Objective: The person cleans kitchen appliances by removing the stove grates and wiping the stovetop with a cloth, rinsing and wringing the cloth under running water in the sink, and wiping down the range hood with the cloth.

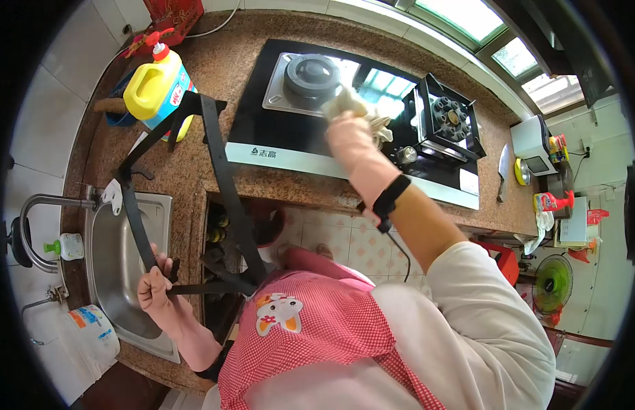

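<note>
At the upper centre of the frame, the right hand (pixel 349 139) holds a pale cloth (pixel 380 126) over the black stove (pixel 263 121), its grip closed around the bunched fabric. Lower left, beside the sink (pixel 129 256), the left hand (pixel 157 279) has its grip pinched on a corner of a black frame (pixel 226 179), whose bars reach up to a yellow jug (pixel 150 87) on the table (pixel 218 55). Upper right of centre, a square stand (pixel 426 121) surrounds a burner (pixel 452 117)
</note>
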Tool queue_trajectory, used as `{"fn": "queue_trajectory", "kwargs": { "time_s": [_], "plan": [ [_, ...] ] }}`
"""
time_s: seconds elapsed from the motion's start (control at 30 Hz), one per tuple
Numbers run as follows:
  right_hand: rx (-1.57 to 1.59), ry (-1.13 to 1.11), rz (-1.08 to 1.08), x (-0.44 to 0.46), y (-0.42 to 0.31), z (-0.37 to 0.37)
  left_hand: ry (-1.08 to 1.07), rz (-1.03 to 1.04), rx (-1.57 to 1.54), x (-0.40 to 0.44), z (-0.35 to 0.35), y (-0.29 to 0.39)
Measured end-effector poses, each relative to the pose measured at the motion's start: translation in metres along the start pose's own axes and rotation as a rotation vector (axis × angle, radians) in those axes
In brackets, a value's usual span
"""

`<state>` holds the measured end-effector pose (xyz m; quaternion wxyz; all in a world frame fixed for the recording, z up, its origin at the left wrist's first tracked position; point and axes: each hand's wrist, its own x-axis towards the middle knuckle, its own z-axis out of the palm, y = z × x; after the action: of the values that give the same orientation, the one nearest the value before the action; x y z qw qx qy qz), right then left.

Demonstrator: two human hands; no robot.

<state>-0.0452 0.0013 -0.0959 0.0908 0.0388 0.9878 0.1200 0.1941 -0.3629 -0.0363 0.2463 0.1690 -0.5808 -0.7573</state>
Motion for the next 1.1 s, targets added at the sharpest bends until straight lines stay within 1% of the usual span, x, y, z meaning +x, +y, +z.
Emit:
{"fn": "queue_trajectory", "kwargs": {
  "time_s": [0.03,0.07,0.13,0.23,0.33,0.37,0.47,0.53,0.57,0.6,0.63,0.7,0.8,0.83,0.87,0.93,1.0,1.03,1.1],
  "plan": [
    [-0.022,0.013,-0.103,-0.033,-0.005,-0.033,0.0,-0.001,0.01,0.0,-0.002,-0.001],
    [-0.024,0.051,-0.066,-0.043,-0.01,-0.033,-0.007,-0.011,-0.011,0.002,-0.002,-0.001],
    [0.118,-0.042,-0.259,-0.045,-0.007,-0.01,-0.019,-0.029,-0.049,0.003,-0.002,0.0],
    [0.322,-0.027,-0.282,-0.077,-0.005,0.004,-0.04,-0.014,-0.062,0.006,-0.004,0.0],
    [0.41,0.185,-0.346,-0.104,0.005,-0.021,-0.066,-0.004,-0.057,0.006,-0.002,0.006],
    [0.35,0.18,-0.344,-0.105,0.011,-0.036,-0.059,-0.017,-0.068,0.005,-0.003,0.007],
    [0.065,0.368,-0.247,-0.087,0.018,-0.047,-0.056,-0.042,-0.08,0.003,-0.002,0.011],
    [0.139,-0.052,-0.127,-0.059,0.027,-0.064,-0.056,-0.03,-0.073,0.001,-0.001,0.013],
    [0.241,-0.054,-0.096,-0.041,0.036,-0.054,-0.059,-0.023,-0.057,0.0,-0.001,0.014],
    [0.345,0.032,-0.015,-0.03,0.038,-0.043,-0.061,-0.015,-0.041,-0.001,0.0,0.014],
    [0.796,-0.062,0.079,-0.013,0.043,-0.036,-0.062,-0.009,-0.025,-0.003,-0.001,0.014],
    [0.357,0.031,-0.118,-0.006,0.048,-0.028,-0.076,0.009,-0.016,-0.005,-0.004,0.014],
    [0.174,-0.041,-0.089,-0.017,0.028,-0.032,-0.058,0.003,0.002,-0.009,-0.007,0.014],
    [0.059,0.23,-0.141,-0.029,0.019,-0.023,-0.05,-0.004,0.011,-0.01,-0.007,0.014],
    [0.15,0.122,-0.196,-0.035,0.019,-0.021,-0.028,-0.006,0.016,-0.01,-0.007,0.014],
    [0.237,-0.016,-0.241,-0.065,0.011,-0.03,0.014,-0.011,0.021,-0.012,-0.008,0.013],
    [0.342,0.021,-0.306,-0.092,0.01,-0.027,0.038,-0.022,0.009,-0.013,-0.008,0.012],
    [0.422,-0.012,-0.317,-0.104,0.014,-0.028,0.046,-0.024,0.003,-0.012,-0.009,0.012],
    [0.506,0.004,-0.339,-0.122,0.026,-0.042,0.007,0.002,-0.005,-0.006,-0.016,0.012]
  ]
}}
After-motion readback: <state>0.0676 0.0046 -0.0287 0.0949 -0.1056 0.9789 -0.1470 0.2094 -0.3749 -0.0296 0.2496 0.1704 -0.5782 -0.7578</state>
